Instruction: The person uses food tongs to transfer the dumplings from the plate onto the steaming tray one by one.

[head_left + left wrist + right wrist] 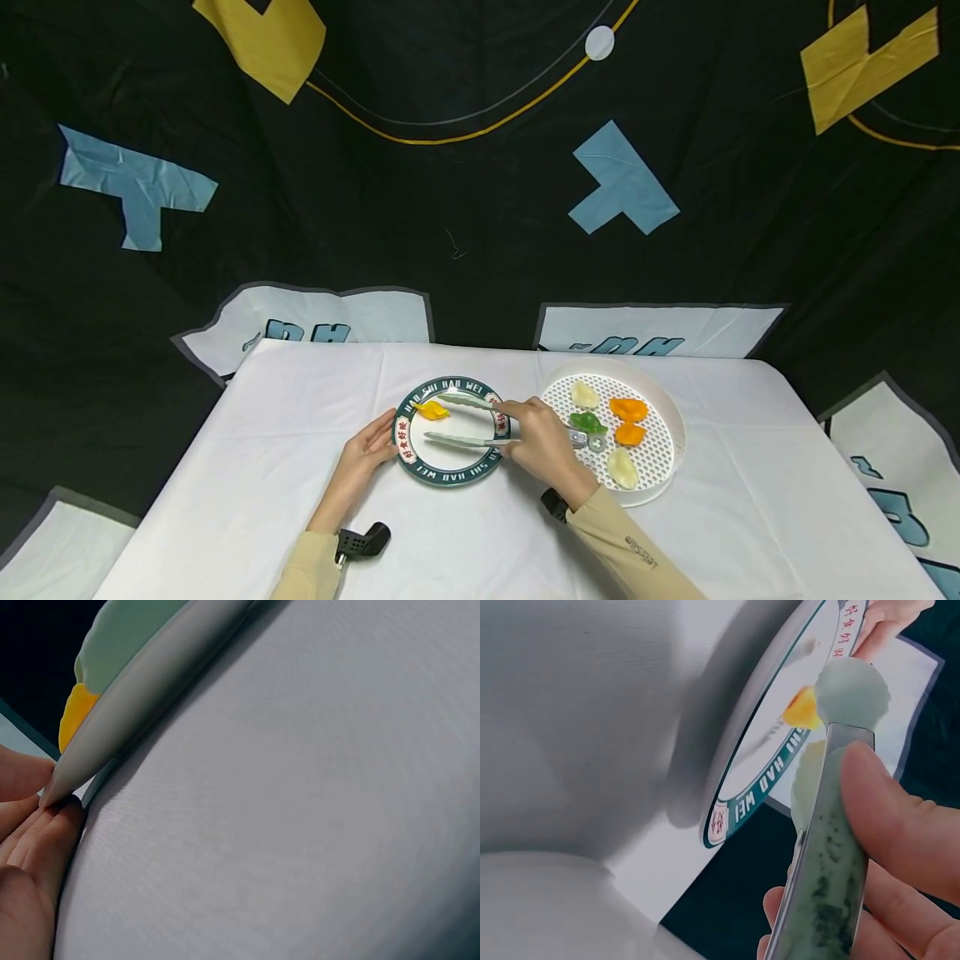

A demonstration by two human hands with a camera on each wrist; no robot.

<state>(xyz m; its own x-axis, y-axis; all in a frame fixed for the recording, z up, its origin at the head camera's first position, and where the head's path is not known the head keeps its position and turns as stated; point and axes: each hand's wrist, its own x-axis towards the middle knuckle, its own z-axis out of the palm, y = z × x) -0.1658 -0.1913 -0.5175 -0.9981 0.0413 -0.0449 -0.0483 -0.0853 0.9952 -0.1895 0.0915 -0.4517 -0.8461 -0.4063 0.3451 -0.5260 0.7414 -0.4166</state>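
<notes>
My left hand (369,450) pinches the left rim of a round plate (442,477) with a dark green lettered border. In the left wrist view the thumb lies above the rim and fingers beneath it. A small yellow piece (432,410), shaped like a dumpling, lies on the plate's upper left. My right hand (546,442) grips a pair of tongs (459,440) with pale green tips, reaching in from the right. The tong arms stand apart over the plate, the upper tip close to the yellow piece. Whether they touch is unclear.
Right of the plate stands a white round steamer tray (677,433) with a perforated base. It holds orange pieces (628,409), cream pieces (622,468) and a green piece (587,422). A white cloth (315,408) covers the table; a black curtain (450,217) hangs behind.
</notes>
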